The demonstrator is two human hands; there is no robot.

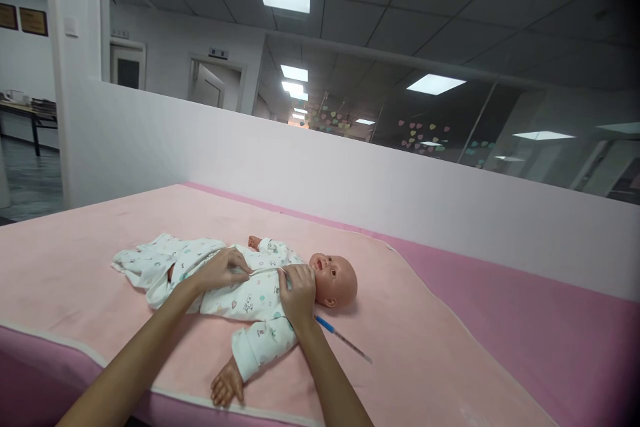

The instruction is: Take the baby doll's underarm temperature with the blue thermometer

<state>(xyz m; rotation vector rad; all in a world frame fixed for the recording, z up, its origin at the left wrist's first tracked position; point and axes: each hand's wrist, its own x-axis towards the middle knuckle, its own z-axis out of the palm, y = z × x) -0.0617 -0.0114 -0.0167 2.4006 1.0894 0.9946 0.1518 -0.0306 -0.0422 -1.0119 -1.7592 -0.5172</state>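
A baby doll (336, 281) lies on its back on the pink mat, its head to the right. It wears a white printed baby shirt (245, 301) and matching trousers (157, 260). My left hand (225, 269) is closed at the shirt's front edge near the doll's waist, fingertips pinched on the cloth. Higher up, by the doll's neck, my right hand (299, 290) also pinches the shirt front; part of its grip is hidden. Beside the right wrist lies a thin stick with a blue end (325, 323), which looks like a thermometer.
The pink mat (425, 360) covers a padded bed with a darker pink edge (500, 287). A low white wall (300, 167) with glass above runs along the far side. At the far left stands a desk (30, 110) with things on it.
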